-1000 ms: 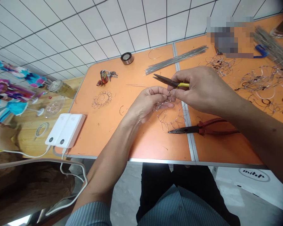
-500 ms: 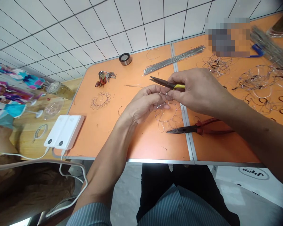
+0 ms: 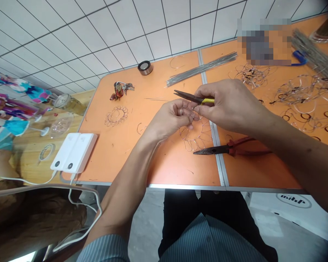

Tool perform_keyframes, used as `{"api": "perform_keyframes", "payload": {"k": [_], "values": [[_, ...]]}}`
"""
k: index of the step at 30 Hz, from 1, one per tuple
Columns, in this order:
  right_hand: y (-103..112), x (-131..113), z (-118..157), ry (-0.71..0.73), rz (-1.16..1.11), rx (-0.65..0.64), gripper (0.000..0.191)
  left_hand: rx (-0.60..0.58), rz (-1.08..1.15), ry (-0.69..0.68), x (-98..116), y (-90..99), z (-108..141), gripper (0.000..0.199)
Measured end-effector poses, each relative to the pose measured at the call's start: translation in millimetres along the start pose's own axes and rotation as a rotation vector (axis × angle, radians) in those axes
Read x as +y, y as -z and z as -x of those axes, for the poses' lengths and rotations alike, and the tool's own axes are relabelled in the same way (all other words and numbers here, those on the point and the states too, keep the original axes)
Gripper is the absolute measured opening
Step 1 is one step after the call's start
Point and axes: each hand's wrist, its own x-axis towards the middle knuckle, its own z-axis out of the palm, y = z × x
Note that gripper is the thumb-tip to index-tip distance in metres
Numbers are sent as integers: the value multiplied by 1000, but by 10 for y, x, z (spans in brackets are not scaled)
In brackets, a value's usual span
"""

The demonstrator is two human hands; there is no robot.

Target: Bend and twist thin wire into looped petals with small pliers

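While pinched between left hand (image 3: 166, 120) fingertips for a steady work point, wire form (image 3: 199, 136) over orange table (image 3: 120, 163), lower loops near the table seam; yellow-handled pliers (image 3: 206, 100) clamped in right hand (image 3: 231, 105) fingers, tips near the wire, red-handled long-nose pliers (image 3: 229, 150) parked just below, within reach

This looks like a craft workshop: orange folding tables (image 3: 120, 160) stand on a tiled floor (image 3: 142, 32), with straight wire rods (image 3: 201, 69) beyond the right hand (image 3: 229, 105), red-handled pliers (image 3: 229, 148) below it, and bent wire shapes (image 3: 300, 91) to its right.
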Motion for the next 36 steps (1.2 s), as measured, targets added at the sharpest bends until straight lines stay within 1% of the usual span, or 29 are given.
{"api": "perform_keyframes", "payload": {"k": [5, 10, 15, 20, 23, 29, 33, 36], "values": [[-37, 41, -23, 58, -59, 31, 29, 14, 1, -19, -49, -15, -30, 24], [-52, 56, -42, 47, -75, 27, 19, 39, 28, -8, -63, -32, -41, 21], [-52, 29, -50, 41, -74, 47, 14, 63, 64, 12, -39, -67, -33, 21], [-33, 13, -51, 31, -105, 32, 16, 55, 61, 0, -30, -65, -28, 18], [-21, 27, -48, 43, -120, 18, 17, 54, 57, 0, -38, -61, -30, 20], [-18, 40, -51, 45, -119, 21, 17, 43, 53, -18, -48, -61, -24, 18], [-4, 41, -52, 14, -108, 28, 14, 27, 118, 37, -15, -44, -12, 21], [10, 51, -43, 27, -97, 57, 10, 42, 178, 90, 15, -26, -8, 22]]}}
